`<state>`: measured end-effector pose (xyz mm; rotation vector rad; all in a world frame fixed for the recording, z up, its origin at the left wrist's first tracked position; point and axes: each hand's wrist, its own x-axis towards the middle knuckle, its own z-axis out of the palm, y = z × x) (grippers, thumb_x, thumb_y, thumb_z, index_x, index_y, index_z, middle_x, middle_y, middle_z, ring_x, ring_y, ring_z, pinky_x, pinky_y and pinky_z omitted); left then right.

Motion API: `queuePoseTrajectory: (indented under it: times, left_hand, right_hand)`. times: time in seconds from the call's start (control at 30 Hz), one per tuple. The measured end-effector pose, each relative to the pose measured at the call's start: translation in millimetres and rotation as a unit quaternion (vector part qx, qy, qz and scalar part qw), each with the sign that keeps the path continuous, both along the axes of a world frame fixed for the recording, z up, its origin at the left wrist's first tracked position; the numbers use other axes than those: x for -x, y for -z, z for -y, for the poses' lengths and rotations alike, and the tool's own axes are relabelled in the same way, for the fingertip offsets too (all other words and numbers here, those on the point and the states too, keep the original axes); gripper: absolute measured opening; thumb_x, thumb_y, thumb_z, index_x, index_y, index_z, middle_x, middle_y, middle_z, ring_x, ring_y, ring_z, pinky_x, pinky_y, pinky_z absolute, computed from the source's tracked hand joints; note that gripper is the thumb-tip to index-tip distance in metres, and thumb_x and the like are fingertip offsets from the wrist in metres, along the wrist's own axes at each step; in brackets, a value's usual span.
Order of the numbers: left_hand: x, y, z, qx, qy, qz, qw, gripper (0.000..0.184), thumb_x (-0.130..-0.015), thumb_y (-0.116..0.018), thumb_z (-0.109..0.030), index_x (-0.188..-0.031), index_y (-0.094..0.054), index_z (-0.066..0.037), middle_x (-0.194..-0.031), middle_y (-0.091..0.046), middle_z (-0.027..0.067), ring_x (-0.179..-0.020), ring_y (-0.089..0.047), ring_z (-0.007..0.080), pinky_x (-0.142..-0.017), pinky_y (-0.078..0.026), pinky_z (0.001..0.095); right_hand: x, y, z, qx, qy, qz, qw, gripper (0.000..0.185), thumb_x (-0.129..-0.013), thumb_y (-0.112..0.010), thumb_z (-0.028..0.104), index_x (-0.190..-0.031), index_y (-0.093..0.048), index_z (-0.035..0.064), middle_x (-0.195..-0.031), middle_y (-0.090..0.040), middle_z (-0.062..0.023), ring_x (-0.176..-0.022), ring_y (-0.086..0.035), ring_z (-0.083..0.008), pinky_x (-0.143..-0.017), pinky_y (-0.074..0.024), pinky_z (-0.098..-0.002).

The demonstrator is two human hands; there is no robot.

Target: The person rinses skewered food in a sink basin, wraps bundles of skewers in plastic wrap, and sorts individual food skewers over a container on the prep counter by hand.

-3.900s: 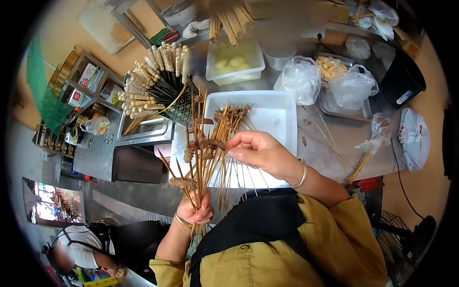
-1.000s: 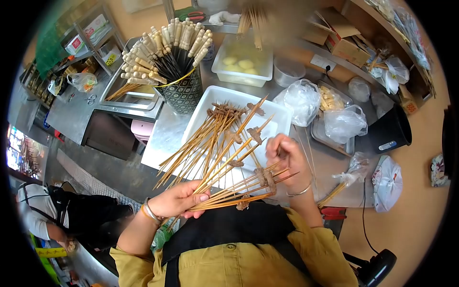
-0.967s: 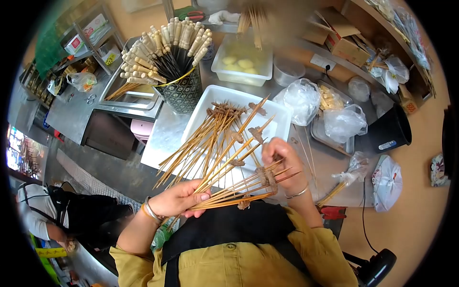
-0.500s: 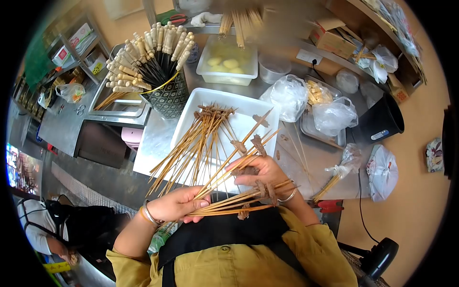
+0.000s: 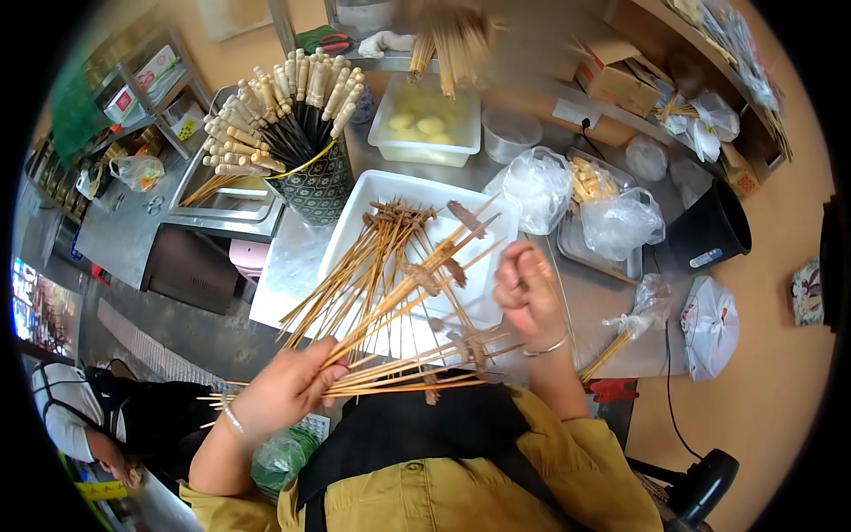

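My left hand (image 5: pixel 288 383) is closed around a fanned bundle of meat skewers (image 5: pixel 381 324). Their bamboo sticks point up and to the right, with brown meat pieces (image 5: pixel 424 278) threaded near the far ends. To the right of the bundle is my right hand (image 5: pixel 529 297), raised with loosely bent fingers somewhat apart and nothing visible in them; motion blurs it slightly. Below and beyond the bundle, a white tray (image 5: pixel 368 188) holds a pile of similar skewers (image 5: pixel 377 253), meat ends together and sticks hanging over its near left side.
A patterned bucket (image 5: pixel 317 188) of wooden-handled skewers stands left of the tray. Behind sits a tub (image 5: pixel 424 151) of pale round pieces in liquid. Plastic bags (image 5: pixel 536 191), a metal tray (image 5: pixel 612 263) and a black bin (image 5: pixel 709 226) are at right. Another person (image 5: pixel 84 412) is at lower left.
My right hand has come away from the meat on the skewers and moved up and right. My left hand has shifted left with the bundle, its sticks spread slightly differently.
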<state>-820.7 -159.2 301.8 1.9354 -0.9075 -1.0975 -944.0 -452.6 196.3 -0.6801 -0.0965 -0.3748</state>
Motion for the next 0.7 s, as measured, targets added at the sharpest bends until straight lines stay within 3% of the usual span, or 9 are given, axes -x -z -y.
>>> queuePoseTrajectory:
  times: [0.03,0.07,0.1,0.17,0.43,0.5,0.53,0.6,0.7]
  left_hand:
    - [1,-4,-4,0.015,-0.006,0.085,0.996,0.013,-0.094,-0.047,-0.015,-0.091,-0.048,-0.002,-0.057,-0.052,0.0037,-0.048,-0.052,0.0086,-0.045,-0.041,0.0228]
    - [2,-7,-6,0.025,-0.004,0.164,0.986,0.012,-0.091,-0.05,-0.012,-0.091,-0.046,-0.001,-0.058,-0.056,0.0107,-0.047,-0.056,0.0206,-0.045,-0.042,0.0308]
    - [1,-6,-10,0.024,-0.006,0.164,0.986,0.012,-0.091,-0.05,-0.012,-0.091,-0.046,-0.001,-0.058,-0.056,0.0107,-0.047,-0.056,0.0206,-0.045,-0.042,0.0308]
    - [0,-3,-17,-0.02,0.047,0.374,0.926,0.01,-0.083,-0.053,-0.002,-0.09,-0.045,-0.001,-0.068,-0.058,0.0173,-0.054,-0.057,0.0344,-0.048,-0.044,0.0384]
    - [-2,11,-16,-0.05,0.03,0.591,0.804,0.009,-0.075,-0.05,-0.004,-0.081,-0.044,-0.006,-0.066,-0.052,0.0094,-0.06,-0.056,0.0269,-0.05,-0.044,0.0371]
    - [-3,11,-15,-0.051,0.024,0.636,0.77,0.009,-0.075,-0.051,-0.005,-0.081,-0.044,-0.007,-0.066,-0.05,0.0075,-0.059,-0.055,0.0242,-0.05,-0.044,0.0349]
    - [-4,11,-15,-0.053,0.034,0.644,0.762,0.009,-0.075,-0.051,-0.006,-0.083,-0.046,-0.006,-0.067,-0.049,0.0067,-0.059,-0.054,0.0227,-0.05,-0.044,0.0337]
    - [-2,10,-12,-0.045,0.032,0.641,0.766,0.009,-0.075,-0.051,-0.005,-0.082,-0.045,-0.005,-0.067,-0.048,0.0084,-0.059,-0.053,0.0248,-0.051,-0.043,0.0354]
    - [-2,10,-9,-0.036,0.035,0.642,0.765,0.009,-0.075,-0.051,-0.004,-0.083,-0.046,-0.004,-0.067,-0.047,0.0097,-0.06,-0.052,0.0262,-0.052,-0.041,0.0365]
  right_hand:
    - [4,0,13,-0.015,0.015,-0.012,1.0,0.023,-0.093,-0.05,0.019,-0.109,-0.055,0.0033,-0.073,-0.053,-0.0032,-0.049,-0.035,-0.0039,-0.043,-0.028,-0.0155]
    - [6,-1,22,-0.031,0.032,-0.024,0.999,0.024,-0.094,-0.048,0.021,-0.11,-0.054,0.0038,-0.073,-0.052,-0.0038,-0.049,-0.033,-0.0042,-0.043,-0.0273,-0.0159]
    - [6,-5,27,-0.031,0.03,-0.023,0.999,0.024,-0.094,-0.048,0.021,-0.11,-0.054,0.0038,-0.073,-0.052,-0.0038,-0.049,-0.033,-0.0042,-0.043,-0.0273,-0.0159]
    - [6,-18,32,-0.034,0.054,-0.101,0.993,0.025,-0.095,-0.045,0.024,-0.107,-0.053,0.0035,-0.074,-0.053,-0.0047,-0.051,-0.036,-0.0048,-0.043,-0.028,-0.0162]
    - [11,-24,22,-0.076,-0.014,-0.112,0.991,0.023,-0.093,-0.049,0.022,-0.102,-0.06,0.0037,-0.07,-0.051,-0.0032,-0.051,-0.034,-0.0059,-0.043,-0.0273,-0.017]
    - [18,-45,6,0.195,0.068,-0.165,0.964,0.019,-0.088,-0.058,0.018,-0.1,-0.062,0.0034,-0.067,-0.052,0.0001,-0.052,-0.039,-0.0072,-0.045,-0.0308,-0.019]
    - [18,-56,-4,0.193,0.068,-0.167,0.964,0.019,-0.088,-0.058,0.018,-0.1,-0.062,0.0034,-0.067,-0.052,0.0001,-0.052,-0.039,-0.0072,-0.045,-0.0308,-0.019]
    - [17,-74,-22,0.532,0.218,-0.174,0.799,0.02,-0.081,-0.065,0.014,-0.099,-0.064,0.004,-0.065,-0.055,-0.001,-0.053,-0.046,-0.0102,-0.049,-0.0364,-0.0221]
    - [13,-85,-31,0.645,0.196,-0.143,0.725,0.026,-0.075,-0.068,0.009,-0.101,-0.065,0.0041,-0.07,-0.056,-0.003,-0.058,-0.046,-0.0104,-0.054,-0.0379,-0.0219]
